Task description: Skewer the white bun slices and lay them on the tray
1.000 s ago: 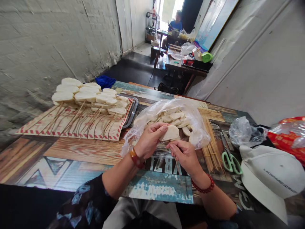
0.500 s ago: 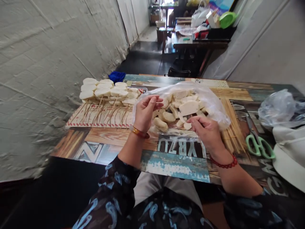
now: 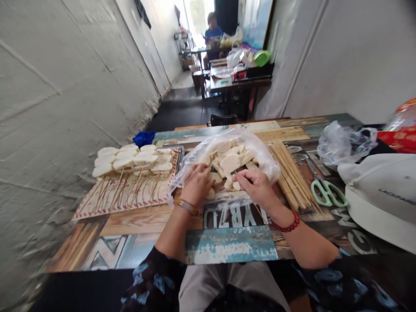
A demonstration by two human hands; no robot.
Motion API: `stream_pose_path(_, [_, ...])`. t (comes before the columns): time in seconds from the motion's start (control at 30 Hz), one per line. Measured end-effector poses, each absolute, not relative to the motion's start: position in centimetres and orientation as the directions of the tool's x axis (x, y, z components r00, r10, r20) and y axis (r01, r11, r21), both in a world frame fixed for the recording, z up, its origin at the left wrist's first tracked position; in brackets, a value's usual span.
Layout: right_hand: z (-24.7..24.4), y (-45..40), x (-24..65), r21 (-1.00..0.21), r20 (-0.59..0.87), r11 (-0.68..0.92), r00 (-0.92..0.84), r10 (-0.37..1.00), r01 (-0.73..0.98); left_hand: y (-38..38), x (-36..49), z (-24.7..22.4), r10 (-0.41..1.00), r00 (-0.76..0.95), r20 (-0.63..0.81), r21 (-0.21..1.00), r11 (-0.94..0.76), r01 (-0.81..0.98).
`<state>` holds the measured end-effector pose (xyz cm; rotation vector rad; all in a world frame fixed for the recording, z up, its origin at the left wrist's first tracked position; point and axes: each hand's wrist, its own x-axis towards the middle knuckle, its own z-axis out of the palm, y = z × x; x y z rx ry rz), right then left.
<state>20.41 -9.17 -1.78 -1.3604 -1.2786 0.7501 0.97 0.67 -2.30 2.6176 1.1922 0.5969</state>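
Pale, bread-like slices [image 3: 230, 163] lie heaped in an open clear plastic bag [image 3: 195, 152] in front of me. My left hand [image 3: 197, 184] reaches over the heap's left side, palm down, fingers spread and touching the slices; its fingertips are partly hidden. On the right side of the bag, my right hand [image 3: 255, 184] is closed in a pinch. A thin skewer [image 3: 259, 211] shows below it, seemingly held in those fingers, with small slice pieces by the fingertips. Skewered slices [image 3: 126, 159] are stacked on a paper-lined tray [image 3: 89, 203] to the left.
Bare bamboo skewers [image 3: 289, 180] lie right of the bag, beside green-handled scissors [image 3: 329, 193]. Farther right are a white cap [image 3: 380, 199] and a crumpled plastic bag [image 3: 341, 141]. A blue cloth [image 3: 144, 138] sits at the back left. A person [image 3: 213, 34] sits at a far table.
My left hand has come down from above the bag onto the slices. My right hand stays by the bag's right side, still pinched. The view has tilted up and turned right.
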Motion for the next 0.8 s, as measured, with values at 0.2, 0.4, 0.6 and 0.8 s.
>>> stream_pose_path(0.2, [-1.7,-8.9,20.2,-0.951,0.217,0.154,0.226,0.95,0.268,1.1,0.5,-2.8,0.738,0.589,0.329,0.493,-0.666,0.56])
stream_pose_path(0.4, [-2.3,-8.7,20.4,-0.961,0.181,0.122,0.234,0.955,0.247,0.9,0.7,-2.7,0.732,0.629,0.263,0.471,-0.666,0.579])
stream_pose_path(0.6, [-2.6,-8.6,20.4,-0.961,0.186,0.124,0.245,0.951,0.248,0.8,1.3,-2.4,0.769,0.602,0.216,0.568,-0.6,0.563])
stream_pose_path(0.8, [-2.5,-9.0,20.7,-0.967,0.187,0.133,0.249,0.95,0.217,0.2,1.5,-1.6,0.876,0.43,0.218,0.897,-0.354,0.265])
